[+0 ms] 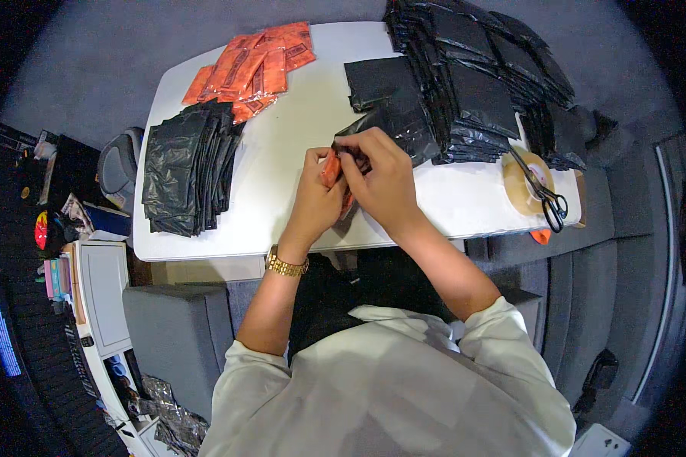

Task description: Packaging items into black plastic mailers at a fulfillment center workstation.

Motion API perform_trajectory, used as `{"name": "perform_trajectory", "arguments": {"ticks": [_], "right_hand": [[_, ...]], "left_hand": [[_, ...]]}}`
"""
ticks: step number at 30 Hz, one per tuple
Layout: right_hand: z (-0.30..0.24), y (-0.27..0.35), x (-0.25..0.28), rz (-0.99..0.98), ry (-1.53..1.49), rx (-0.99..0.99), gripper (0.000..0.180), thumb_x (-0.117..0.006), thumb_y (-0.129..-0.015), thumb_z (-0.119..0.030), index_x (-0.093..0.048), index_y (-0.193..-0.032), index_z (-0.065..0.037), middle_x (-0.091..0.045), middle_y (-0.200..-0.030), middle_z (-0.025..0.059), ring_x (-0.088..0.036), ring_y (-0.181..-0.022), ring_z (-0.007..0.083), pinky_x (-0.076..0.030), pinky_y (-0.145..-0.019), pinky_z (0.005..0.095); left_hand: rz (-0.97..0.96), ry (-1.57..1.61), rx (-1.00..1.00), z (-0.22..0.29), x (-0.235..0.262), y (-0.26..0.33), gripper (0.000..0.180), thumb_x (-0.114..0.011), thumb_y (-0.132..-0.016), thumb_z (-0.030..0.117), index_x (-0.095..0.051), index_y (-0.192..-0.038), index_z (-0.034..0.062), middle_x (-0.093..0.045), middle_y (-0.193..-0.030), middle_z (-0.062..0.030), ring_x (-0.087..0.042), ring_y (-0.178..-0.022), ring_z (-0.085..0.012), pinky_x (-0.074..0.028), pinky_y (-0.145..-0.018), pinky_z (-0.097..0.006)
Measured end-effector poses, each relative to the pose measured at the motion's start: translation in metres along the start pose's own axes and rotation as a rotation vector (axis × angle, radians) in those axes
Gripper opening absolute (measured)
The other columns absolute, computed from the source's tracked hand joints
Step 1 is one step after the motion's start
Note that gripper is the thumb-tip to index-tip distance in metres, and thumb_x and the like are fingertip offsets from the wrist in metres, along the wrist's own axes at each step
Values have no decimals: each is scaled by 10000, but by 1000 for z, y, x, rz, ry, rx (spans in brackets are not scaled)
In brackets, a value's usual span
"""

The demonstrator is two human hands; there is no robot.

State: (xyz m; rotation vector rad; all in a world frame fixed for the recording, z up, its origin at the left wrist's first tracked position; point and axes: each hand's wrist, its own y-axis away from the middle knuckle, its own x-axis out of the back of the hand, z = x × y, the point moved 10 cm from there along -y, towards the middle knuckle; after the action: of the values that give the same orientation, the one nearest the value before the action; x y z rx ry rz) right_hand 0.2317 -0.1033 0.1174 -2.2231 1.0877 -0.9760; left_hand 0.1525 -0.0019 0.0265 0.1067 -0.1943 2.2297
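Close to the table's front edge, my left hand (318,199) is closed around a folded orange packet (330,169); a bit of orange also shows below the fingers. My right hand (383,181) pinches the edge of a black plastic bag (405,128) right against that packet, fingertips nearly touching my left hand. The bag spreads to the right behind my right hand, shiny and creased. How far the packet sits inside the bag is hidden by my fingers.
The white table (290,126) carries a black bag stack (187,171) at left, orange packets (253,65) at far left, and tall piles of black bags (472,87) at far right. Scissors (532,175) rest across a tape roll (513,190) near the right edge. A grey sofa (640,198) stands at right.
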Motion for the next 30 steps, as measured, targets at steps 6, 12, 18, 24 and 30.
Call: {"name": "perform_trajectory", "arguments": {"ticks": [6,12,18,24,30], "right_hand": [[-3,6,-6,-76,-63,-70,251,-740,-892,-10,-692,-1138,-13,-667,-969,152,-703,-880,325,-584,-793,421],[22,26,-5,-74,7,-148,211,-719,-905,7,-667,-1110,7,-666,-952,150,-700,-846,282,-571,-765,384],[22,23,-11,-104,-88,-186,198,-678,-902,21,-655,-1098,27,-695,-925,160,-719,-815,242,-572,-780,344],[27,21,-12,-229,-156,-213,214,-688,-871,4,-638,-1078,21,-684,-884,139,-709,-790,229,-561,-758,336],[5,14,-5,-77,-124,-161,270,-749,-864,-40,-648,-1110,1,-682,-907,142,-708,-821,288,-569,-772,380]], "left_hand": [[-48,8,42,-6,-7,1,243,-603,-1066,62,-494,-1264,-27,-661,-1044,-108,-680,-894,-165,-571,-797,-316],[195,217,60,-14,16,0,240,-574,-1042,12,-529,-1274,-23,-652,-993,-56,-653,-823,-111,-543,-727,-276],[168,284,188,-19,8,8,78,-549,-1062,89,-613,-1063,45,-602,-800,21,-577,-715,-74,-484,-637,-273],[-6,304,267,-24,0,6,127,-513,-1087,113,-626,-1045,73,-596,-822,34,-561,-742,-60,-463,-651,-266],[-7,292,-92,2,3,-3,225,-554,-1055,53,-634,-1261,8,-612,-1208,-84,-658,-1047,-180,-536,-918,-337]]}}
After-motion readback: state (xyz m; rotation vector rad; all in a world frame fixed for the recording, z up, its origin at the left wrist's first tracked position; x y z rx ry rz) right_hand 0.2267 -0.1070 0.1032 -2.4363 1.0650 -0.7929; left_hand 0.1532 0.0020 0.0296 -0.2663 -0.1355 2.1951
